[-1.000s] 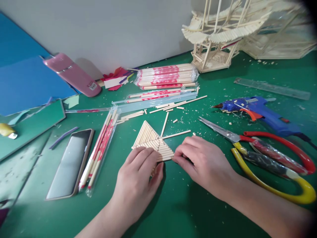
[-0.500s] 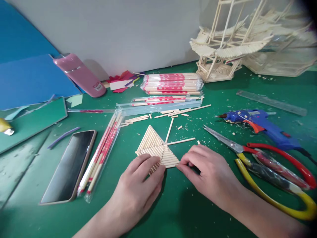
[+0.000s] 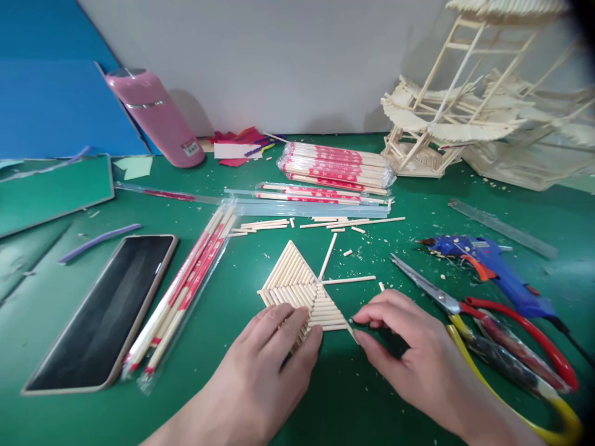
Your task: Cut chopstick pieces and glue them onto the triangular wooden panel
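A flat panel of thin wooden sticks [image 3: 290, 272] lies on the green table. Filled triangular sections meet at its centre, and two bare sticks point out to the upper right. My left hand [image 3: 274, 353] grips the panel's near side, its fingers on top and covering part of the lower section. At the right corner, where a stick end [image 3: 352, 331] juts out, my right hand [image 3: 400, 341] has thumb and forefinger apart. The thumb tip is at that stick end; whether it touches cannot be told.
Scissors [image 3: 446, 300] and a blue glue gun [image 3: 493, 266] lie right, below a clear ruler [image 3: 502, 228]. Stick packs [image 3: 337, 164], cut sticks [image 3: 264, 225] and a stick model [image 3: 427, 130] are farther back. A phone [image 3: 102, 316], wrapped sticks [image 3: 186, 285] and pink flask [image 3: 160, 118] are left.
My right thumb and forefinger have parted at the panel's right corner, exposing the stick end. The left hand stays on the panel. The whole view has shifted slightly.
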{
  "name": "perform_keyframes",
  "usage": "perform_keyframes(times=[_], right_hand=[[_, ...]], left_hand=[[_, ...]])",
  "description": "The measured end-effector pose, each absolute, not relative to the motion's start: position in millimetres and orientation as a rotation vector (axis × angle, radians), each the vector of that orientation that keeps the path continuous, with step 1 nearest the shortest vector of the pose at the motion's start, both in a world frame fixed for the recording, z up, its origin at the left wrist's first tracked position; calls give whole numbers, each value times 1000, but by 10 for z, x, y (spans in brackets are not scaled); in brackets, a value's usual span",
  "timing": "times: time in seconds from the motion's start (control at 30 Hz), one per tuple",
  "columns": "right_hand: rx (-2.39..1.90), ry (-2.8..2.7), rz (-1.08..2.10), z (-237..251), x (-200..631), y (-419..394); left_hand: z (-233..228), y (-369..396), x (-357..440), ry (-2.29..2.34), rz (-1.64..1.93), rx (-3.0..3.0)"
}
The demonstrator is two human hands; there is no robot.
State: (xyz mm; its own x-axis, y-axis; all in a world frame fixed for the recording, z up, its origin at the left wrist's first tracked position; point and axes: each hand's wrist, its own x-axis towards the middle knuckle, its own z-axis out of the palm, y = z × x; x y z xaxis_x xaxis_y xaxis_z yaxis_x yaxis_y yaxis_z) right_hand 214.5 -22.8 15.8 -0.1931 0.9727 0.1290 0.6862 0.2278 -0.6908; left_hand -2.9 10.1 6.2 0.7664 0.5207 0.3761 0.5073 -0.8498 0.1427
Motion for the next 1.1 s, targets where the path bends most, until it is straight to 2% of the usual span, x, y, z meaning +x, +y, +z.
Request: perform_keyframes(times=[0.13,0.43,0.63,1.1], right_hand=[[-1588,-1977,613,121,2083,-229],[-1642,-1987,566,110,2024,-215],[-1642,-1993,601,115,2036,-223],[-1636,-1985,616,131,2036,-196]], left_hand=[[18,88,20,924,807,2852],[168,114,168,1080,758,2581],[181,97,244,1156,621,2785],[164,98,253,1007,671,3033]])
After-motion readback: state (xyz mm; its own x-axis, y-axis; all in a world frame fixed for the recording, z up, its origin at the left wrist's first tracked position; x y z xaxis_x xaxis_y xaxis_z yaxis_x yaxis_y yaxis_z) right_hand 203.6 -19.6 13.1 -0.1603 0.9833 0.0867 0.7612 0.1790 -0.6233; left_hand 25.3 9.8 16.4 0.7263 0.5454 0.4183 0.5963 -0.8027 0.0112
